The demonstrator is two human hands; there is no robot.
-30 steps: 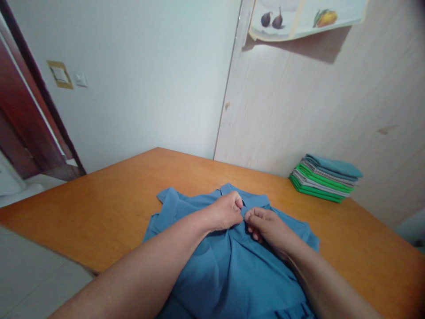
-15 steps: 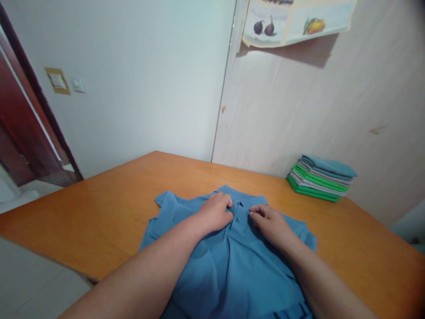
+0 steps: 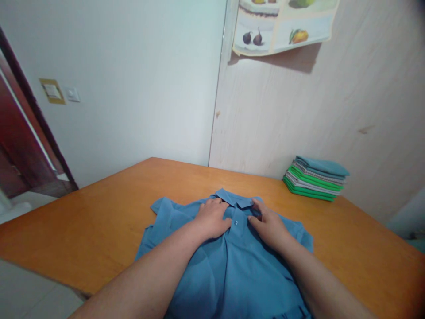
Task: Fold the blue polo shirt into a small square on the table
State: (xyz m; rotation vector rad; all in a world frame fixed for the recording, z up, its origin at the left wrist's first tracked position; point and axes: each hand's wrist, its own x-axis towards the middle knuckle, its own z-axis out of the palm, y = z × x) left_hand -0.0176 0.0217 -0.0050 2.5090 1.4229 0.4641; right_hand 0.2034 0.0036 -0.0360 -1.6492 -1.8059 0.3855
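A blue collared shirt (image 3: 212, 266) lies front up on the wooden table, its collar (image 3: 234, 198) toward the wall and a small button (image 3: 236, 222) showing on the placket. On the left side of the placket my left hand (image 3: 213, 217) rests with its fingers spread on the cloth just below the collar. My right hand (image 3: 268, 225) is on the other side, thumb and fingers apart, its fingertips touching the right collar point. Loose folds run down the shirt's front below both hands.
A stack of folded clothes (image 3: 315, 178), blue on top with green and grey below, stands at the table's back right near the wall. The wooden table (image 3: 109, 212) has its near left edge above a tiled floor. A fruit poster (image 3: 285, 31) hangs on the wall.
Both hands have loosened from a pinch near the top of the placket and spread their fingers. The collar points now lie folded down over the neckline. The view has tilted slightly upward.
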